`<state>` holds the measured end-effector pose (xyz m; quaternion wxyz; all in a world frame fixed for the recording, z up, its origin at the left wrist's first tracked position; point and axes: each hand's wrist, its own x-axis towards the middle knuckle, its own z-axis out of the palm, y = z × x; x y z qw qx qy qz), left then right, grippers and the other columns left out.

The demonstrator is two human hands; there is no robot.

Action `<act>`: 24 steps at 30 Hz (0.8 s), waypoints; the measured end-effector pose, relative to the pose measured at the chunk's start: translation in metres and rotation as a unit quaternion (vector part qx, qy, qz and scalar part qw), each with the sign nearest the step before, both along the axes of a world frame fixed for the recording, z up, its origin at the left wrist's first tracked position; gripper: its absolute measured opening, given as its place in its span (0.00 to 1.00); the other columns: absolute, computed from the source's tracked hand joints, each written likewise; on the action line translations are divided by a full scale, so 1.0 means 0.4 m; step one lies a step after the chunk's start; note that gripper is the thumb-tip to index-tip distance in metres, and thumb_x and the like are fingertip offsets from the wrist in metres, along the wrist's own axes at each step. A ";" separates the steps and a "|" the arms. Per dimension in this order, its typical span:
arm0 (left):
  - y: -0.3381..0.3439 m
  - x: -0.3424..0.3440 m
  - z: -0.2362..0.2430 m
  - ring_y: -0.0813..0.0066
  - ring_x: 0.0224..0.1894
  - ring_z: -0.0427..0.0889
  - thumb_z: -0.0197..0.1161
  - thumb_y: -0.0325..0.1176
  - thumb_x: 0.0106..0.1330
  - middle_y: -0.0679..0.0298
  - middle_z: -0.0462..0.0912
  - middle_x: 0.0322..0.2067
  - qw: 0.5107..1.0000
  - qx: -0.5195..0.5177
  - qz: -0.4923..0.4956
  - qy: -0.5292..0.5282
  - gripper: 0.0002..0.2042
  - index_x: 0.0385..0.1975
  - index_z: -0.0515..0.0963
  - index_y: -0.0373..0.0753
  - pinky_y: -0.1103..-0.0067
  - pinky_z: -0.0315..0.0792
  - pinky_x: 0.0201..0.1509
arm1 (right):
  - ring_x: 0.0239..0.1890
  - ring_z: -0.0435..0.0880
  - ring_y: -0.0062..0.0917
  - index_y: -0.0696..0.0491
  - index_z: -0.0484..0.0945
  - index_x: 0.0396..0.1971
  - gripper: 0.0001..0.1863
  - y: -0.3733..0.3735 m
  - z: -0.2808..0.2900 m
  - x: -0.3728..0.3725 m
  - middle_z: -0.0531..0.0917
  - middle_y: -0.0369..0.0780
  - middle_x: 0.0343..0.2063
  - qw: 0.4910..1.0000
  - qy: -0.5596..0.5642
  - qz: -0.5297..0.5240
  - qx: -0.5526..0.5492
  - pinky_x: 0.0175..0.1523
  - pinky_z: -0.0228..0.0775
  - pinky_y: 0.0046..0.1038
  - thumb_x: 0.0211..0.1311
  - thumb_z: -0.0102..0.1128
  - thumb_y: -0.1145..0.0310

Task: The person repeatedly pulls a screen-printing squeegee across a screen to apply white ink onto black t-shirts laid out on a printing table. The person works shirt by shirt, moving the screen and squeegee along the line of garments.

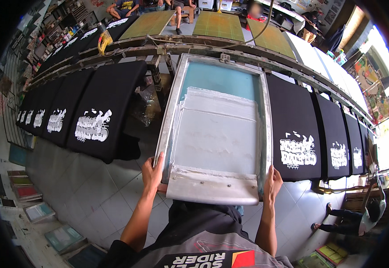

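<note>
A metal-framed printing screen [221,76] lies centred in front of me, with a teal top band and pale grey ink spread over most of the mesh. A broad pale squeegee [212,189] rests across its lower end. My left hand [152,176] grips the left side of the frame near the bottom, fingers closed on it. My right hand [272,182] holds the right side at about the same height. Black shirts with white prints, one [100,87] to the left and another [292,107] to the right, lie on boards in rows beside the screen.
A rail [243,61] runs behind the screen, with olive boards [217,29] and a yellow tool [105,41] beyond. Spare screens [62,239] stand at lower left. Other people sit at the back; another person [366,210] stands at right by the board row.
</note>
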<state>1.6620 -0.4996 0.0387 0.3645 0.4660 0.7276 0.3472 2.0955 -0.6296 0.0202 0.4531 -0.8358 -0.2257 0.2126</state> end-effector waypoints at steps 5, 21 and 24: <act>-0.104 0.181 0.011 0.69 0.33 0.86 0.68 0.62 0.72 0.57 0.88 0.30 0.999 0.012 -0.019 -0.026 0.33 0.43 0.86 0.27 0.71 0.78 0.40 | 0.33 0.82 0.21 0.64 0.84 0.56 0.30 -0.161 -0.016 0.166 0.89 0.43 0.31 0.998 -0.017 -0.037 0.046 0.39 0.73 0.26 0.78 0.62 0.47; -0.479 0.865 -0.070 0.70 0.32 0.87 0.70 0.57 0.72 0.58 0.89 0.28 0.995 -0.019 -0.059 -0.080 0.27 0.38 0.87 0.31 0.71 0.78 0.39 | 0.26 0.81 0.20 0.61 0.82 0.44 0.29 -0.597 -0.020 0.845 0.85 0.41 0.26 0.990 -0.078 -0.106 0.045 0.29 0.70 0.25 0.78 0.62 0.43; -0.487 0.908 -0.055 0.72 0.30 0.85 0.70 0.57 0.72 0.61 0.88 0.26 0.997 -0.015 -0.048 -0.061 0.27 0.37 0.87 0.31 0.70 0.77 0.37 | 0.26 0.82 0.21 0.62 0.82 0.45 0.30 -0.555 0.002 0.890 0.86 0.42 0.25 0.995 -0.041 -0.086 0.040 0.29 0.71 0.25 0.78 0.62 0.43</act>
